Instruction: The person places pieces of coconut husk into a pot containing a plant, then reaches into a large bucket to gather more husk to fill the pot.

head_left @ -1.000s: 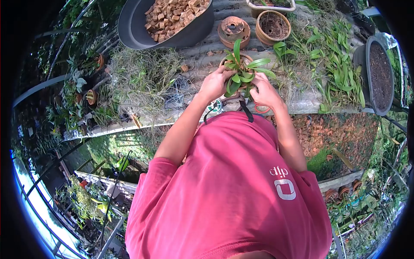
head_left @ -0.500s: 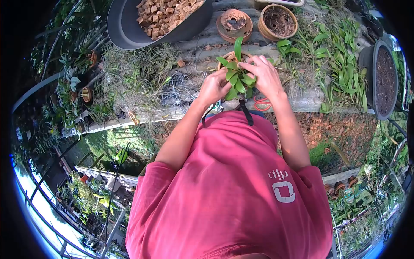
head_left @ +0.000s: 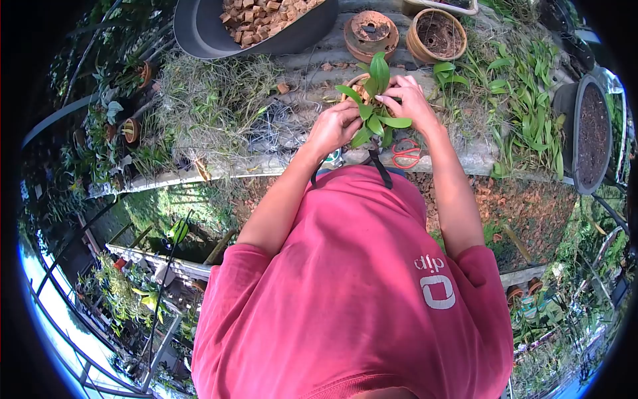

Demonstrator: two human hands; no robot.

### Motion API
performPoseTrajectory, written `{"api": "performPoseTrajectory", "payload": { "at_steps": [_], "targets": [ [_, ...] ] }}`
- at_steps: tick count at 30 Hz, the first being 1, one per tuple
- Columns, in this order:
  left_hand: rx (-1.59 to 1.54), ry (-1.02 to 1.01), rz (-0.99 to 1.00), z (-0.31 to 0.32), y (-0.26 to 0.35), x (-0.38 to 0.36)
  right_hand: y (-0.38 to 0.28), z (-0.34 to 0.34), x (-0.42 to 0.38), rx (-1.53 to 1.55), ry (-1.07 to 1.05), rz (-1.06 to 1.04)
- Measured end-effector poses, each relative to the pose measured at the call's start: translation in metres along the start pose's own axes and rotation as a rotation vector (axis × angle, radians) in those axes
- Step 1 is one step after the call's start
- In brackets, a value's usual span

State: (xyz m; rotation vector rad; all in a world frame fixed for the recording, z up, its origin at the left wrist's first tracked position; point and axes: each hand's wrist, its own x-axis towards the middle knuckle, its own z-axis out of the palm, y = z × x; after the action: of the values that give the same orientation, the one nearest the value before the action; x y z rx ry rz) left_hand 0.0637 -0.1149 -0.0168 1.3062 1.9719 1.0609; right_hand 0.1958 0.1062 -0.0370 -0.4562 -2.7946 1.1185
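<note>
A green leafy plant stands in a small clay pot between my hands; brown chunks show inside the pot rim. My left hand is closed at the plant's left side, with thumb and fingers pinched at its lower leaves. My right hand is curled at the plant's right side, its thumb and forefinger against the leaves. The leaves partly hide what the fingertips grip. Red-handled scissors lie just in front of the pot, near the bench edge.
A large dark tub of brown chunks stands at the back left. Behind the plant are a clay pot and a soil-filled pot. Dry roots lie left, leafy plants right, beside a dark soil-filled planter.
The plant's leaves have turned and spread, with a broad leaf now upright at the back. My right hand has shifted slightly back and outward. The view has tilted a little.
</note>
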Motion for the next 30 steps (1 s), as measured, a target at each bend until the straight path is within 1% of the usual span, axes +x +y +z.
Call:
{"api": "performPoseTrajectory", "payload": {
  "at_steps": [1,5,10,13,15,16,19,21,22,25,26,30],
  "targets": [
    [0.019,0.007,0.044,0.002,-0.001,0.0,0.001,0.0,0.001,-0.005,0.003,0.019],
    [0.058,0.001,0.023,0.003,0.005,0.0,0.003,0.0,0.005,-0.003,0.016,-0.003],
    [0.025,0.001,0.013,0.004,0.006,-0.001,-0.001,0.004,-0.004,-0.015,0.13,0.009],
    [-0.053,-0.072,-0.088,0.008,-0.003,0.001,-0.005,0.004,-0.011,-0.072,0.162,0.051],
    [-0.068,-0.037,-0.105,0.009,-0.002,0.0,-0.01,0.003,-0.014,-0.126,0.185,0.06],
    [-0.076,-0.02,-0.113,0.008,0.002,0.0,-0.013,0.001,-0.016,-0.118,0.185,0.081],
    [-0.045,0.018,-0.018,0.008,0.006,0.004,-0.019,-0.004,-0.025,-0.123,0.188,0.11],
    [-0.053,0.015,-0.035,0.009,0.008,0.003,-0.019,-0.009,-0.031,-0.167,0.195,0.084],
    [-0.056,0.017,-0.041,0.008,0.009,0.005,-0.021,-0.014,-0.036,-0.176,0.161,0.077],
    [-0.021,-0.026,-0.05,0.01,0.008,0.004,-0.023,-0.014,-0.041,-0.209,0.152,0.042],
    [-0.047,-0.005,-0.036,0.012,0.007,0.004,-0.022,-0.012,-0.041,-0.22,0.154,0.043],
    [-0.078,0.013,-0.094,0.011,0.011,0.005,-0.027,-0.005,-0.031,-0.255,0.189,0.093]
  ]
}}
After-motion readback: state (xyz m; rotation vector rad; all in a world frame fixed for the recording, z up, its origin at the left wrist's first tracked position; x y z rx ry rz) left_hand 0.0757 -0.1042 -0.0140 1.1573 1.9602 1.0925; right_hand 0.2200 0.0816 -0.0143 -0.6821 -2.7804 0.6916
